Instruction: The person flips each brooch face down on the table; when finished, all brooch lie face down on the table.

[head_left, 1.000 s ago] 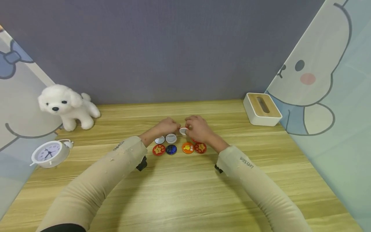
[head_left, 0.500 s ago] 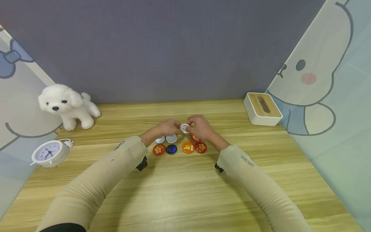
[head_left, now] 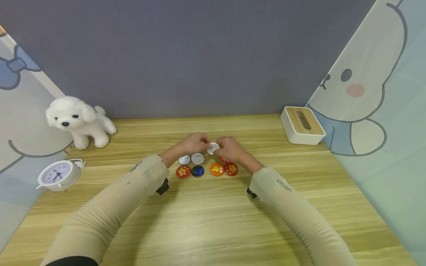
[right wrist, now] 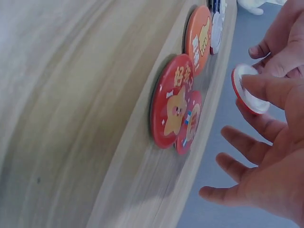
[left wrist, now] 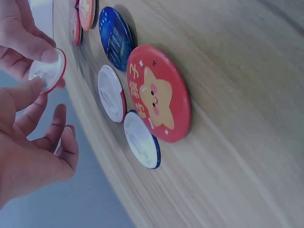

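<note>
A pin-back button badge point(head_left: 213, 148) with a red rim is held up between both hands, its white back facing the head camera. My left hand point(head_left: 194, 144) pinches its left edge, thumb on the back. From the other side my right hand point(head_left: 231, 149) pinches it between thumb and index finger, the other fingers spread in the right wrist view. Below the left hand, two badges lie white side up point(left wrist: 111, 93). In front of them are a red star badge point(left wrist: 159, 95) and a blue badge point(head_left: 198, 171). An orange thumbs-up badge point(head_left: 216, 169) and two red badges point(right wrist: 172, 102) lie below the right hand.
A white plush dog point(head_left: 78, 122) and a white alarm clock point(head_left: 60, 175) stand at the left of the wooden table point(head_left: 199, 229). At the back right is a white tissue box point(head_left: 303, 125) with a wooden lid. A grey panel point(head_left: 199, 59) rises behind the table.
The held badge has tipped up so more of its white back shows, and has shifted slightly right. Left fingers now overlap its left edge. The badges on the table stay put.
</note>
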`<action>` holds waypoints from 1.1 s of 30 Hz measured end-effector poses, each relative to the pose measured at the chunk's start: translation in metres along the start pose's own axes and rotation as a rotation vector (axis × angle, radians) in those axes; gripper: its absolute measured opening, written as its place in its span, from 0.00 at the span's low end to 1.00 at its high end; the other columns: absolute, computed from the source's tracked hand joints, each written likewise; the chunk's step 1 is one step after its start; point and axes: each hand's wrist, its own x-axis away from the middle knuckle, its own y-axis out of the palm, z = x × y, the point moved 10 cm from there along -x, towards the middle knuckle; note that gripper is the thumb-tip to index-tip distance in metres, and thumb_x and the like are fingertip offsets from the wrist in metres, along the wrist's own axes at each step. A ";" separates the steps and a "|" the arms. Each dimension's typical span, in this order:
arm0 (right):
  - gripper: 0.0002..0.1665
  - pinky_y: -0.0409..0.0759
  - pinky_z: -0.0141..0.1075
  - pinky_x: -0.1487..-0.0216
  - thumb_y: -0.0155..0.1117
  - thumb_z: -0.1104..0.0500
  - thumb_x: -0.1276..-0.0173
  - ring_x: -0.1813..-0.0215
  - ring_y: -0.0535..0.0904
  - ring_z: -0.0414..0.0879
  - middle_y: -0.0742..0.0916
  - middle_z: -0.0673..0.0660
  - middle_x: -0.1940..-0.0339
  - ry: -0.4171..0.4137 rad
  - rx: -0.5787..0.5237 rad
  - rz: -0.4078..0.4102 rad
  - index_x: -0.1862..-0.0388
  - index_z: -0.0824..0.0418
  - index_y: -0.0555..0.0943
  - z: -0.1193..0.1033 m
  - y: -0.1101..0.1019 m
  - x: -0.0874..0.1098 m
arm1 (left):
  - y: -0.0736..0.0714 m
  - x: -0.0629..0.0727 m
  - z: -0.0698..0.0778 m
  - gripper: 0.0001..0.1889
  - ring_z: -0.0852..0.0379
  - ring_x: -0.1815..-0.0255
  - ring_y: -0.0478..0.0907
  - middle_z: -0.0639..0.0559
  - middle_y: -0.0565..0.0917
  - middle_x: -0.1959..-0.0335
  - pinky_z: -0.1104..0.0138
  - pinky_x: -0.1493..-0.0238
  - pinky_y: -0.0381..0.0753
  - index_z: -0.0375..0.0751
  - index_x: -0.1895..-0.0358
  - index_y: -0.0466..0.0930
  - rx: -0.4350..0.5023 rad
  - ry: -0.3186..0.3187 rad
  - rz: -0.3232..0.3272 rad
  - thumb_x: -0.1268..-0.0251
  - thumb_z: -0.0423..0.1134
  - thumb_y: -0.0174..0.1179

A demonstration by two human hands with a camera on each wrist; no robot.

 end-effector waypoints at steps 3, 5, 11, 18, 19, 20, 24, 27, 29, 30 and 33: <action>0.08 0.72 0.33 0.67 0.66 0.58 0.34 0.65 0.74 0.46 0.84 0.57 0.57 0.007 -0.003 0.023 0.60 0.61 0.83 0.001 -0.004 0.001 | -0.001 -0.001 0.002 0.11 0.52 0.56 0.76 0.47 0.86 0.53 0.59 0.51 0.75 0.40 0.52 0.83 -0.113 0.014 0.003 0.27 0.43 0.58; 0.07 0.73 0.34 0.63 0.66 0.58 0.34 0.61 0.74 0.47 0.85 0.58 0.53 0.006 0.000 0.035 0.60 0.60 0.83 0.001 -0.006 0.001 | 0.000 -0.002 0.003 0.11 0.49 0.52 0.78 0.48 0.87 0.55 0.52 0.37 0.70 0.40 0.53 0.84 -0.157 0.024 -0.009 0.27 0.43 0.59; 0.05 0.78 0.48 0.48 0.64 0.58 0.35 0.47 0.77 0.55 0.85 0.57 0.51 0.010 0.017 -0.002 0.64 0.58 0.83 0.000 -0.003 0.002 | 0.002 -0.002 0.003 0.11 0.47 0.47 0.78 0.51 0.88 0.61 0.44 0.22 0.46 0.41 0.56 0.86 -0.172 0.027 -0.025 0.28 0.45 0.60; 0.06 0.65 0.64 0.31 0.63 0.58 0.36 0.30 0.69 0.66 0.84 0.60 0.41 0.007 0.045 -0.004 0.66 0.58 0.84 0.000 -0.003 0.003 | 0.003 -0.001 0.001 0.11 0.48 0.50 0.78 0.49 0.88 0.58 0.46 0.26 0.57 0.40 0.55 0.84 -0.176 0.026 -0.028 0.28 0.44 0.60; 0.06 0.63 0.64 0.29 0.63 0.58 0.36 0.29 0.68 0.66 0.83 0.61 0.38 0.007 0.048 -0.003 0.66 0.58 0.85 0.000 -0.003 0.003 | 0.003 -0.002 0.000 0.11 0.48 0.50 0.79 0.48 0.88 0.57 0.46 0.27 0.59 0.40 0.55 0.84 -0.191 0.031 -0.030 0.28 0.43 0.60; 0.06 0.62 0.65 0.29 0.63 0.58 0.36 0.28 0.67 0.67 0.82 0.62 0.35 0.008 0.050 -0.002 0.66 0.58 0.85 0.001 -0.003 0.003 | 0.004 -0.002 0.000 0.10 0.48 0.50 0.79 0.48 0.88 0.56 0.46 0.29 0.61 0.40 0.54 0.84 -0.208 0.036 -0.032 0.28 0.43 0.60; 0.07 0.58 0.67 0.27 0.63 0.58 0.36 0.26 0.64 0.69 0.78 0.63 0.30 0.010 0.065 0.003 0.66 0.58 0.86 0.001 -0.003 0.002 | 0.005 -0.002 -0.004 0.10 0.47 0.46 0.81 0.47 0.88 0.54 0.43 0.25 0.54 0.40 0.54 0.85 -0.249 0.041 -0.048 0.28 0.42 0.60; 0.07 0.59 0.67 0.28 0.63 0.57 0.36 0.26 0.64 0.69 0.78 0.63 0.30 0.012 0.075 0.006 0.67 0.58 0.86 0.002 -0.003 0.002 | 0.006 -0.002 -0.006 0.11 0.45 0.43 0.80 0.47 0.88 0.52 0.42 0.23 0.48 0.40 0.53 0.85 -0.247 0.033 -0.061 0.27 0.42 0.59; 0.07 0.62 0.65 0.28 0.63 0.57 0.36 0.27 0.65 0.68 0.81 0.61 0.34 0.024 0.080 0.003 0.68 0.57 0.86 0.003 -0.002 0.002 | 0.006 -0.003 -0.006 0.11 0.45 0.43 0.80 0.47 0.88 0.52 0.43 0.23 0.48 0.41 0.53 0.85 -0.249 0.027 -0.068 0.27 0.43 0.59; 0.07 0.64 0.63 0.29 0.63 0.56 0.36 0.29 0.68 0.67 0.84 0.60 0.38 0.028 0.085 -0.001 0.68 0.57 0.86 0.004 -0.002 0.002 | 0.006 -0.003 -0.006 0.11 0.45 0.44 0.80 0.47 0.88 0.52 0.43 0.23 0.49 0.41 0.53 0.85 -0.251 0.026 -0.069 0.27 0.43 0.59; 0.08 0.68 0.60 0.32 0.62 0.56 0.35 0.35 0.72 0.63 0.87 0.56 0.51 0.038 0.113 -0.025 0.70 0.56 0.86 0.006 0.001 0.001 | 0.007 -0.004 -0.005 0.11 0.47 0.46 0.80 0.48 0.88 0.54 0.44 0.24 0.51 0.41 0.54 0.85 -0.261 0.032 -0.071 0.27 0.44 0.59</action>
